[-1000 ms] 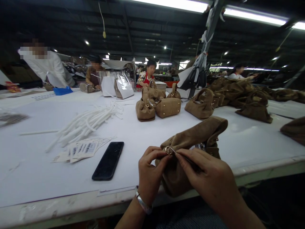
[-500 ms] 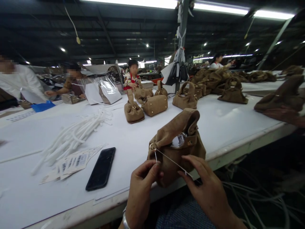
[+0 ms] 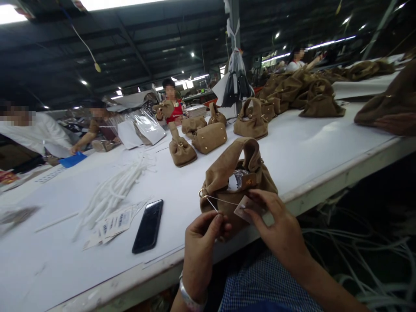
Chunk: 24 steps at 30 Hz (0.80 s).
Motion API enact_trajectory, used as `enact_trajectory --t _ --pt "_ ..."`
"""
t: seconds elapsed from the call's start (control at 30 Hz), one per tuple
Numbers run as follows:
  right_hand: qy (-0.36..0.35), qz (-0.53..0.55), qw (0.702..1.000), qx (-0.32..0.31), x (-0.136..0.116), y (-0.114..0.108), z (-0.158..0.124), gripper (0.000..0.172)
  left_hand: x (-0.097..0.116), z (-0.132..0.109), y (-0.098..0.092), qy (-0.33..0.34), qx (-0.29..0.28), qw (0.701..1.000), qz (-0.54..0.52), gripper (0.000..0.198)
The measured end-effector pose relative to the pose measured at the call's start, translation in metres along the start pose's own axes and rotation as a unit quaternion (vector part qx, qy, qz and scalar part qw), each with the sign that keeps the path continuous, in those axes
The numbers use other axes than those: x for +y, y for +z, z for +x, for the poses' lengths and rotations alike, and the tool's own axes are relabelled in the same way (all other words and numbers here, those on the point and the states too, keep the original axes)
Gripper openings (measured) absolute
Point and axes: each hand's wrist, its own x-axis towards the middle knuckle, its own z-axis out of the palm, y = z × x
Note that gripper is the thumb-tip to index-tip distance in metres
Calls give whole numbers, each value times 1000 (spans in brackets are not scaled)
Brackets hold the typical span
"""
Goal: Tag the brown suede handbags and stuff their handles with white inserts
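A brown suede handbag (image 3: 224, 173) stands upright at the table's near edge, its top open on clear plastic and white stuffing. From the gold ring (image 3: 202, 193) at its handle base runs a thin white string (image 3: 224, 199). My left hand (image 3: 203, 242) pinches one strand of it just below the ring, thumb against fingers. A small pale hang tag (image 3: 244, 209) is held between the thumb and fingers of my right hand (image 3: 276, 221), in front of the bag, and the other strand leads to it.
Left of the bag lie a black phone (image 3: 148, 226), printed tags (image 3: 113, 223) and a bundle of white cords (image 3: 113, 182). More brown handbags (image 3: 209, 138) stand behind. Co-workers sit across the table (image 3: 302, 160), and another person's hand (image 3: 398, 123) touches a bag at right.
My right hand now shows a pale tag between its fingers, where only string was visible before. A co-worker at the back has lifted a brown bag. The whole view has tilted.
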Motion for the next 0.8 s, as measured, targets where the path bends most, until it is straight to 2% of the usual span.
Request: enact_trajectory --t 0.13,0.23,0.53,0.8 --pt "-85 -20 996 28 0 1 -1 27 -2 0 -2 10 2 1000 20 28" --pt "-128 0 992 20 -1 1 0 21 -3 0 -2 16 -7 999 39 29" --pt "-89 30 995 -27 -10 3 11 15 3 1 -3 59 -12 997 44 24" --pt "-31 98 991 -79 -28 1 13 11 13 -1 6 39 -8 999 16 28"
